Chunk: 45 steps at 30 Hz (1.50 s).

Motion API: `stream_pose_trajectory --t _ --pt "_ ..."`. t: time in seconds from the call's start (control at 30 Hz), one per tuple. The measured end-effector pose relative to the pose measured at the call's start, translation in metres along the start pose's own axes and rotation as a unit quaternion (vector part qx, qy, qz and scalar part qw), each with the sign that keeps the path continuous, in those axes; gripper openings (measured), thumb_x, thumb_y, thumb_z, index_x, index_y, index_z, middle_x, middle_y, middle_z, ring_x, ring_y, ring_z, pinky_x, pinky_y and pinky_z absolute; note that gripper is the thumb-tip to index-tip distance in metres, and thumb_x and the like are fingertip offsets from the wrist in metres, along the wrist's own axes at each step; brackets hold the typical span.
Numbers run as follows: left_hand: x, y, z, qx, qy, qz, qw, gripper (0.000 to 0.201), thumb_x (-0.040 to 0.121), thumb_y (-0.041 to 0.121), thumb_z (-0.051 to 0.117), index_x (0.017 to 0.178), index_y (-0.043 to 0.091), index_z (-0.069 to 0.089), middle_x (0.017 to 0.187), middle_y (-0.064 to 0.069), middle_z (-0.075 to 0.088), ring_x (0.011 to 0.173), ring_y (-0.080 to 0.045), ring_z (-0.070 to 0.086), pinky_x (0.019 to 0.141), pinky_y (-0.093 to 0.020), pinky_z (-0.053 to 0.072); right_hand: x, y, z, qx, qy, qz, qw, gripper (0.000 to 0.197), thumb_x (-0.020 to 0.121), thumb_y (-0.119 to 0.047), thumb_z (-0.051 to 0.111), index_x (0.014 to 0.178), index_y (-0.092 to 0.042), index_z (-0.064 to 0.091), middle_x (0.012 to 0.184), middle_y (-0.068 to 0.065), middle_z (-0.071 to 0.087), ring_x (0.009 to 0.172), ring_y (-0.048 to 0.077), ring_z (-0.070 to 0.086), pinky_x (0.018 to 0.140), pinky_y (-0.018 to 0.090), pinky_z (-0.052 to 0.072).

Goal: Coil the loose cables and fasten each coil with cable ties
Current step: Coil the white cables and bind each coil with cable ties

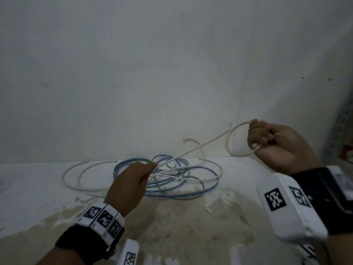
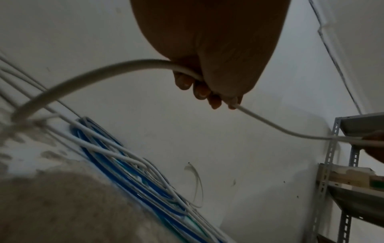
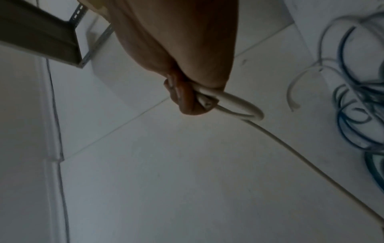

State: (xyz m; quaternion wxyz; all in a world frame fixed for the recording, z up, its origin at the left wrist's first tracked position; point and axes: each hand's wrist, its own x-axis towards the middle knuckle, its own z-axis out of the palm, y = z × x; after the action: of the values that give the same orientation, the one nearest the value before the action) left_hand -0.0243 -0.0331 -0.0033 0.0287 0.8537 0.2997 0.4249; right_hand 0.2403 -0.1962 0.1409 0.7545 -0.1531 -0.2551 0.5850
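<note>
We saw our right hand (image 3: 182, 65) gripping a small loop of round white plastic cable (image 3: 239, 106); tangled blue cables (image 3: 351, 115) lay far right.

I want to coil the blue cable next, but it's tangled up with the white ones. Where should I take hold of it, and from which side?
Take the blue cable at its far-left arc, where the turns lie bunched and free of white strands, coming from above with a pinch grip. Further right, the white cable held by the left hand and right hand crosses over it, so pulling there would likely snag.
</note>
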Motion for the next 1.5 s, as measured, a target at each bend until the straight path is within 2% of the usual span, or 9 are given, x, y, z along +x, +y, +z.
stream_pose_trajectory --t 0.13,0.33,0.43,0.63,0.8,1.0,1.13,1.33,1.5 --pt "-0.001 0.005 -0.01 0.135 -0.063 0.009 0.989 0.029 0.08 0.012 0.048 0.091 0.019 0.074 0.069 -0.003 0.06 0.058 -0.026 0.06 0.049 -0.032 0.05 0.007 0.015 -0.011 -0.053 0.032 0.036 0.997 0.07 0.016 0.019 0.08 0.075 -0.002 0.049 0.051 -0.002 0.039 0.033 0.009 0.033 0.031 0.02 0.034" --pt "-0.002 0.032 -0.031 0.154 -0.102 0.165 0.969 0.028 0.084 0.04 0.047 0.061 0.028 0.057 0.059 0.009 0.044 0.052 -0.013 0.048 0.052 -0.025 0.034 0.022 0.054 -0.008 -0.153 0.109 0.057 0.981 0.012 0.075 0.006 0.043 0.08 -0.005 0.046 0.044 -0.002 0.036 0.032 0.005 0.031 0.032 0.015 0.029" --pt "-0.005 0.044 -0.042 0.125 -0.11 0.237 0.957 0.023 0.084 0.04 0.053 0.065 0.027 0.054 0.066 0.009 0.045 0.062 -0.012 0.046 0.063 -0.027 0.034 0.029 0.071 -0.015 -0.172 0.148 0.067 0.972 0.026 0.098 -0.008 0.031 0.079 -0.004 0.049 0.046 -0.002 0.039 0.033 0.006 0.033 0.036 0.015 0.035" --pt "-0.003 0.054 -0.051 0.077 -0.053 0.281 0.955 0.011 0.091 0.032 0.051 0.092 0.022 0.054 0.072 0.003 0.054 0.065 -0.013 0.043 0.058 -0.023 0.029 0.03 0.104 -0.014 -0.222 0.13 0.123 0.958 0.032 0.103 -0.02 0.03 0.08 -0.01 0.05 0.045 -0.006 0.036 0.033 0.008 0.03 0.037 0.017 0.032" --pt "0.003 0.053 -0.052 -0.05 -0.005 0.23 0.972 0.011 0.096 0.029 0.046 0.089 0.024 0.052 0.072 0.006 0.048 0.065 -0.01 0.042 0.058 -0.023 0.035 0.027 0.122 -0.008 -0.24 0.072 0.162 0.954 0.03 0.102 -0.023 0.031 0.084 -0.01 0.051 0.05 -0.007 0.036 0.035 0.007 0.028 0.035 0.017 0.027" --pt "0.008 0.054 -0.05 -0.138 0.029 0.159 0.977 0.024 0.095 0.026 0.045 0.081 0.016 0.063 0.067 0.012 0.05 0.062 0.003 0.044 0.063 -0.004 0.033 0.018 0.141 0.006 -0.258 0.016 0.136 0.956 0.03 0.102 -0.021 0.035 0.09 -0.002 0.053 0.052 0.001 0.041 0.045 0.014 0.052 0.05 0.028 0.053" --pt "0.015 0.05 -0.05 -0.163 0.049 0.095 0.981 0.022 0.092 0.031 0.047 0.083 0.028 0.067 0.071 0.024 0.059 0.071 0.009 0.057 0.067 -0.004 0.038 0.012 0.155 0.012 -0.327 -0.018 0.133 0.936 0.029 0.101 -0.021 0.037 0.078 -0.008 0.05 0.054 0.0 0.048 0.041 0.012 0.042 0.043 0.026 0.041" --pt "0.021 0.044 -0.05 -0.228 0.087 -0.036 0.969 0.015 0.086 0.022 0.067 0.077 0.033 0.063 0.07 0.007 0.064 0.068 0.0 0.058 0.066 -0.007 0.041 0.009 0.165 0.011 -0.305 -0.023 0.143 0.941 0.024 0.099 -0.016 0.037 0.087 -0.008 0.057 0.057 -0.001 0.042 0.039 0.01 0.031 0.039 0.022 0.029" --pt "0.02 0.037 -0.046 -0.219 0.042 -0.088 0.971 0.018 0.09 0.028 0.061 0.072 0.027 0.06 0.077 -0.003 0.062 0.072 -0.008 0.055 0.069 -0.017 0.042 0.009 0.166 0.008 -0.264 -0.029 0.154 0.952 0.033 0.101 -0.026 0.033 0.092 -0.005 0.056 0.055 0.0 0.041 0.038 0.01 0.03 0.039 0.021 0.027"
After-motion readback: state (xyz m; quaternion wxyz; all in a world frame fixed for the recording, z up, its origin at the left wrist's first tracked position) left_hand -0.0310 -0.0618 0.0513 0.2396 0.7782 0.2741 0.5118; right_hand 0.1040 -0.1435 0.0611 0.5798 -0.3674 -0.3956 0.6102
